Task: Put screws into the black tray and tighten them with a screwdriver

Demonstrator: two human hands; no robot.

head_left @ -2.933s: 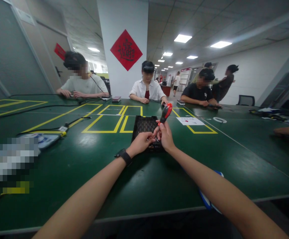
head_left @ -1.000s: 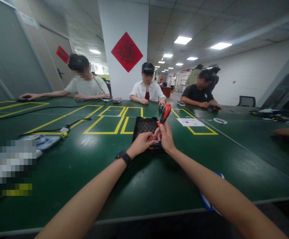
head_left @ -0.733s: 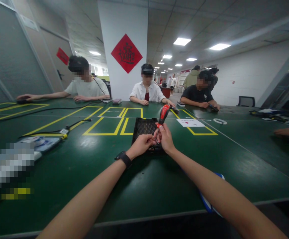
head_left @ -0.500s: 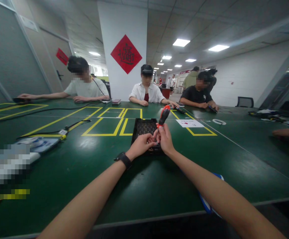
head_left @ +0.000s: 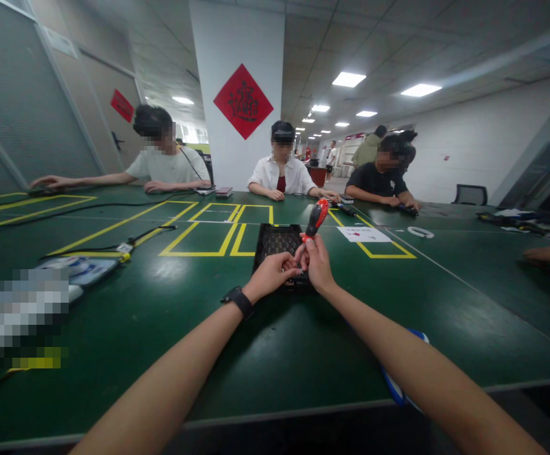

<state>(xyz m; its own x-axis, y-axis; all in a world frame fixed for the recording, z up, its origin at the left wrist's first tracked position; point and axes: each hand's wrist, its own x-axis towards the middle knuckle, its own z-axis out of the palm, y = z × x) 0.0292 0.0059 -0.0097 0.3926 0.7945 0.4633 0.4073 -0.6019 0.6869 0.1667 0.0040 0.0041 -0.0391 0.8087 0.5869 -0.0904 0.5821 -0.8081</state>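
A black case (head_left: 278, 239) with a ribbed, pocketed inside lies open on the green table (head_left: 237, 354). Above its near right part my right hand (head_left: 318, 264) is closed round the lower end of a screwdriver (head_left: 317, 220) with a red and black handle. The screwdriver is tilted, handle up and to the right. My left hand (head_left: 276, 273), a black band on its wrist, pinches close to the screwdriver's tip over the case. A small metallic bit seems to show there, but what the left fingers hold is too small to tell.
Yellow tape outlines (head_left: 192, 254) mark the table. A white sheet (head_left: 364, 234) and a white ring (head_left: 420, 232) lie beyond my right hand. Cables (head_left: 151, 235) and a flat package (head_left: 89, 272) are at the left. Several people sit around the far side.
The view has shifted slightly, so the scene sits a little further right. My hands keep the same hold over the case, and the screwdriver leans slightly more to the right.
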